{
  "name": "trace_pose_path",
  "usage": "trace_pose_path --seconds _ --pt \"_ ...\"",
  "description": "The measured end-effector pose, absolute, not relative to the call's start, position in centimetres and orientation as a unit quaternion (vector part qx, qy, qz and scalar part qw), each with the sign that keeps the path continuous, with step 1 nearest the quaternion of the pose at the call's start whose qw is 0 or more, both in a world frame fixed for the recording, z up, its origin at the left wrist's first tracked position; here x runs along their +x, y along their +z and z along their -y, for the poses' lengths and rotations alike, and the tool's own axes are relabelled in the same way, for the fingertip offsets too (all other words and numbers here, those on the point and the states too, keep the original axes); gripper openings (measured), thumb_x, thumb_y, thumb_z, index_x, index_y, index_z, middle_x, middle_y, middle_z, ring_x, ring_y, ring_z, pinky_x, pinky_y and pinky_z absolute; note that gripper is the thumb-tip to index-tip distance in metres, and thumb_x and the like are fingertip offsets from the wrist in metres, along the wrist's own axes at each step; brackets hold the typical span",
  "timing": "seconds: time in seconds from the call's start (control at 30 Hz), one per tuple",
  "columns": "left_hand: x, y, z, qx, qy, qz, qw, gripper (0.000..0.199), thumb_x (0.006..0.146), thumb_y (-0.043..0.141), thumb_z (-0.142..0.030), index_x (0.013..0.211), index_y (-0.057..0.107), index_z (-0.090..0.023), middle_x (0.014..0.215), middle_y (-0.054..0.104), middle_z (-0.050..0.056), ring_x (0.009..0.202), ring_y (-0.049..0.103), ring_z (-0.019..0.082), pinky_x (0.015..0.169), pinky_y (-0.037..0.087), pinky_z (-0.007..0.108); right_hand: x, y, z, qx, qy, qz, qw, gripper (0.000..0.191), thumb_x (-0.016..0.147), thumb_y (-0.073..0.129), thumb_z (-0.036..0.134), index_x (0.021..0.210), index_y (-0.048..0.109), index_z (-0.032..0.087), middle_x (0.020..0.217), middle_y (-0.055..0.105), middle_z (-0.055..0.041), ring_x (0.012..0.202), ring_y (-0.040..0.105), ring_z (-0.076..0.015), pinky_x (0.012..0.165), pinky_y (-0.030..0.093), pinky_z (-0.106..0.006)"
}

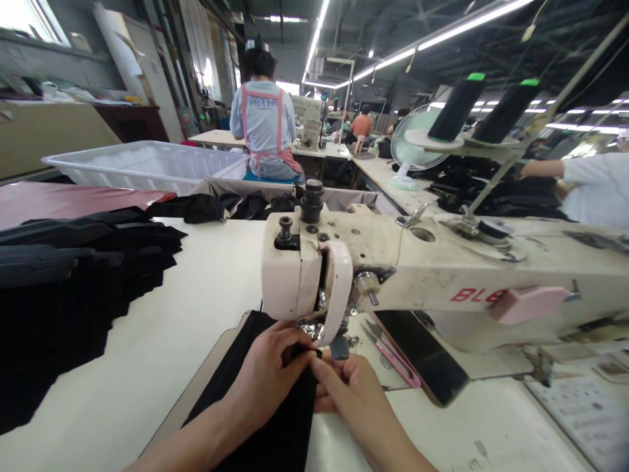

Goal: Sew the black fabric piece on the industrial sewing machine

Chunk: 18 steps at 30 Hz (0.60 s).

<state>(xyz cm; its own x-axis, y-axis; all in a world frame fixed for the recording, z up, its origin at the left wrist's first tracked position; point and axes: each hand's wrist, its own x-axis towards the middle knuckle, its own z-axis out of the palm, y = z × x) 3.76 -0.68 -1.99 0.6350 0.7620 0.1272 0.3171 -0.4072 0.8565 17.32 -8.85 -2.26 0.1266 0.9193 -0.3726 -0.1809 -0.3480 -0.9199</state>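
Both hands pinching the black fabric strip (275, 419), left hand (268, 373) and right hand (351, 393) meeting with fingertips closed on its top edge, right under the sewing machine head (304, 275). Best kept flat and taut, edge square to the presser foot, fingertips clear of the needle. Just right of the grip, pink thread snips (393, 357) and a dark phone (425, 357) on the table (162, 341). Far left, stacked black pieces (73, 282); beyond, a white bin (142, 164).
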Motion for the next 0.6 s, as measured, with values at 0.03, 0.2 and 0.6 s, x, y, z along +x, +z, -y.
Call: trace_pose_path --seconds 0.03,0.2,0.6 --pt "3.7 -1.9 0.7 0.802 0.262 -0.335 0.419 0.010 0.085 0.057 -0.018 0.090 0.065 -0.020 0.095 0.065 0.004 0.079 0.060 0.018 0.070 0.048 0.027 17.3 -2.4 8.9 -0.582 0.571 0.327 0.477 0.045 0.070 0.070 0.061 0.076 0.062 0.017 0.058 0.047 0.0050 0.053 0.054 -0.0146 0.060 0.056 -0.036" --pt "3.1 -0.6 -0.5 0.838 0.212 -0.288 0.412 0.014 0.090 0.052 -0.019 0.091 0.065 -0.022 0.096 0.067 0.001 0.093 0.062 0.018 0.085 0.047 0.027 17.0 -2.2 8.9 -0.567 0.573 0.334 0.487 0.046 0.072 0.065 0.064 0.076 0.058 0.019 0.061 0.053 0.0032 0.055 0.060 -0.0178 0.057 0.056 -0.035" --pt "2.7 -0.3 -1.3 0.820 0.158 -0.396 0.382 0.009 0.079 0.055 -0.016 0.072 0.060 -0.018 0.062 0.058 -0.002 0.058 0.054 0.014 0.052 0.038 0.020 14.5 -3.9 10.8 -0.603 0.552 0.333 0.470 0.071 0.074 0.066 0.035 0.135 0.035 0.019 0.061 0.060 0.0060 0.048 0.065 -0.0185 0.044 0.053 -0.027"
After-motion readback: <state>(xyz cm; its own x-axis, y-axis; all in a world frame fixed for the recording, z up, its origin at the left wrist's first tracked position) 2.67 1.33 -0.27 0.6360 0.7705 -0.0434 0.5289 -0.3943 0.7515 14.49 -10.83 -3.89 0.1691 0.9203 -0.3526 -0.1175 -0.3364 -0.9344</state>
